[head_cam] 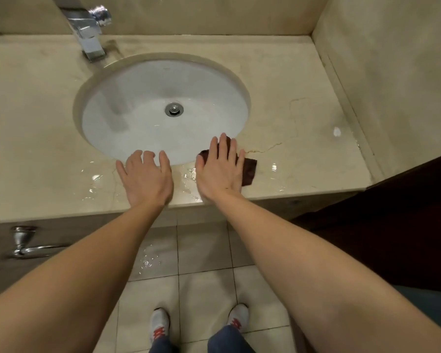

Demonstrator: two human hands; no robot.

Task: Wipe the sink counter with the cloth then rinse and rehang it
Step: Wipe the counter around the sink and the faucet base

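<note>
A dark red cloth [250,169] lies flat on the beige stone counter [303,115], just right of the sink's front rim. My right hand [220,170] presses down on it, palm flat with fingers spread, and covers most of it. My left hand [145,177] rests flat on the counter at the front edge of the white round sink [138,98], fingers apart and holding nothing. Water pools [189,175] on the counter between and around my hands.
A chrome tap [89,36] stands at the back left of the sink. Walls close the counter at the back and right. A chrome bar [26,247] is fixed below the counter on the left. A dark wooden panel [392,225] stands at the right. The floor tiles [148,262] are wet.
</note>
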